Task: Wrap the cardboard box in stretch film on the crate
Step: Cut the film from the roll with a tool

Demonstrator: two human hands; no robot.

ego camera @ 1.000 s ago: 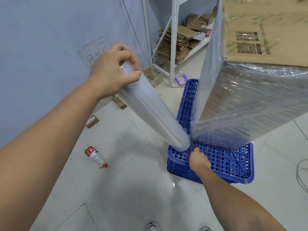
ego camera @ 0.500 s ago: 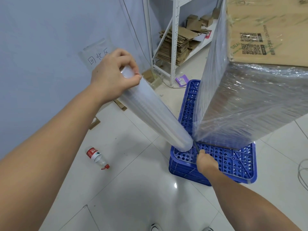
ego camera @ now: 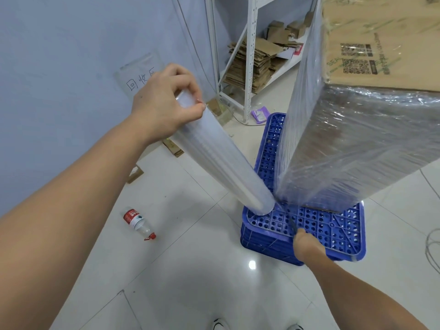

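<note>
Standing over the blue crate (ego camera: 342, 231), we see the tall cardboard box (ego camera: 381, 55) upright on it, its sides covered in stretch film (ego camera: 352, 148). Our left hand (ego camera: 164, 108) curls its fingers round the top end of the film roll (ego camera: 221, 160), which slants down until its lower end sits just beside the box's near bottom corner. Our right hand (ego camera: 307, 245) pinches a thin dark tool (ego camera: 291, 222) at that corner, over the crate's near edge. Open white tile floor (ego camera: 195, 277) spreads to the left and toward us, with a plastic bottle (ego camera: 137, 221) lying well apart. Behind stand a pale wall (ego camera: 71, 55) and a white shelf (ego camera: 250, 55) stacked with flattened cardboard (ego camera: 252, 65).
</note>
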